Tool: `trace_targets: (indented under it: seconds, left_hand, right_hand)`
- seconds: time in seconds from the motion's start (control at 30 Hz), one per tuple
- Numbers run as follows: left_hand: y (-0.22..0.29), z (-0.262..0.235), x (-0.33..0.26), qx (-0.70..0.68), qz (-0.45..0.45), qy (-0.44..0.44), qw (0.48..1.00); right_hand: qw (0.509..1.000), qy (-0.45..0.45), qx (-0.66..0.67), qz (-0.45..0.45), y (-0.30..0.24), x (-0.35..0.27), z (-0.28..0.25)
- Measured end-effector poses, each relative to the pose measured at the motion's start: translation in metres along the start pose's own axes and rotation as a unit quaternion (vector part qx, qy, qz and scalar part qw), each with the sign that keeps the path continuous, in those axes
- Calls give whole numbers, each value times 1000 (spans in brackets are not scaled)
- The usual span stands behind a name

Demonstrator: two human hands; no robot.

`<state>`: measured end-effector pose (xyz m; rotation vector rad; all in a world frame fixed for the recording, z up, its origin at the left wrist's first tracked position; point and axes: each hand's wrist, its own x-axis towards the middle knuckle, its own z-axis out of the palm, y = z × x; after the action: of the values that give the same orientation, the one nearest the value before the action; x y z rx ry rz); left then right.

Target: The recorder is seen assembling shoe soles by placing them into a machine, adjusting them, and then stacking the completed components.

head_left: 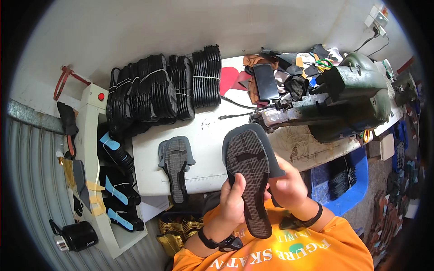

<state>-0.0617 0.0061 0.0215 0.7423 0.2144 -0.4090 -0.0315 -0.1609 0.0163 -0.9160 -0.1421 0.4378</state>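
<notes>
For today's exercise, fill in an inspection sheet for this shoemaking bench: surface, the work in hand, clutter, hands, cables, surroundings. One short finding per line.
Surface: white worktable, marked and scuffed, with a ruler strip along the near edge.
Work in hand: dark sandal sole with a checked underside and grey upper, held up over the lap; a second similar sandal lies on the table.
Clutter: bundled stacks of black soles, a dark phone, leather scraps, a green machine.
Hands: left hand and right hand both grip the held sole.
Cables: a black cable across the table; wall socket leads.
Surroundings: blue tub, corrugated shutter, white rack with more soles.
</notes>
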Motion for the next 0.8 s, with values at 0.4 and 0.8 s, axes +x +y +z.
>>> trace_targets:
  seconds: [0.4,0.8]
  left_hand:
    - [-14,18,10,56,131,32,989]
    - [-17,-2,24,137,151,58,977]
  right_hand:
    - [982,141,-123,27,1,-1,14]
    - [891,131,-417,-119,1,17,4]
